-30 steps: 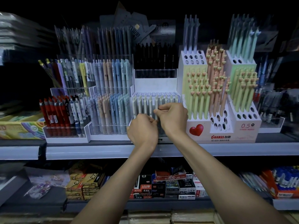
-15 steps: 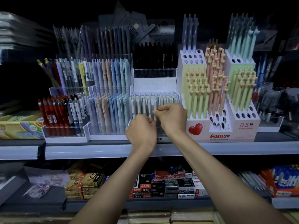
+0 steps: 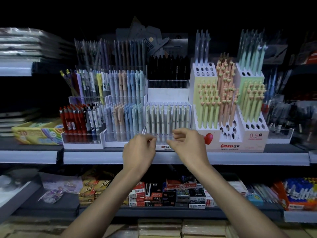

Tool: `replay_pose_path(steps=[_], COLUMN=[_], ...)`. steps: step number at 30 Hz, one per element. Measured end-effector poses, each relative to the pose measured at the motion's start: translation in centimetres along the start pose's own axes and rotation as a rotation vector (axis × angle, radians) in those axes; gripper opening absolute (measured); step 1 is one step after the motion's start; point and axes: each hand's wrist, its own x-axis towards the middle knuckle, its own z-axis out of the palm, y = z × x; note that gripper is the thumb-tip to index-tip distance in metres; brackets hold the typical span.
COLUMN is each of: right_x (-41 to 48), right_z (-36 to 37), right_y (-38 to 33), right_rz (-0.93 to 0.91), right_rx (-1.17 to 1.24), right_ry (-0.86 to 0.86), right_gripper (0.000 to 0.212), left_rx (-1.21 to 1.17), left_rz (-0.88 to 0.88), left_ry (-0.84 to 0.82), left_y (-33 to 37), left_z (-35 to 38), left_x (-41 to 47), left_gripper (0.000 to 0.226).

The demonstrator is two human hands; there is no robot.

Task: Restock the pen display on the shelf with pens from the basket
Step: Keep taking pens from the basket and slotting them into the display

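A clear pen display (image 3: 168,104) stands in the middle of the shelf, its front row filled with pale grey-green pens (image 3: 165,117). My left hand (image 3: 139,152) hovers just below and in front of the display's lower left corner, fingers curled loosely with nothing in them. My right hand (image 3: 188,146) is at the lower right corner, fingers bent and apart, also holding nothing. The hands are a short gap apart. No basket is in view.
Left of the display stand pastel blue and peach pens (image 3: 126,115) and red pens (image 3: 72,121). To the right sits a white stand with heart-topped pens (image 3: 228,103). The shelf edge (image 3: 103,158) runs below my hands; small boxes (image 3: 168,194) fill the lower shelf.
Both hands have dropped from the front row of pens and moved apart; earlier their fingertips were pinched together at a pen, now they are open and below the display.
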Motion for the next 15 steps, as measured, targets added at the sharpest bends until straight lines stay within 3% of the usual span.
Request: replay_pose_path(steps=[8, 11, 15], right_x=[-6.5, -9.2, -13.6], right_z=[-2.7, -3.2, -3.2], right_y=[-0.9, -1.3, -1.0], right_rz=[-0.075, -0.059, -0.067], right_rx=[-0.425, -0.579, -0.721], right_ry=[-0.299, -0.386, -0.422], right_gripper=[0.106, 0.129, 0.141], left_rx=[0.356, 0.399, 0.409], left_rz=[0.079, 0.068, 0.057], left_ry=[-0.296, -0.316, -0.306], left_y=[-1.5, -2.7, -5.0], left_z=[-7.2, -9.4, -11.3], left_x=[-6.5, -9.5, -13.7], left_gripper=[0.084, 0.099, 0.107])
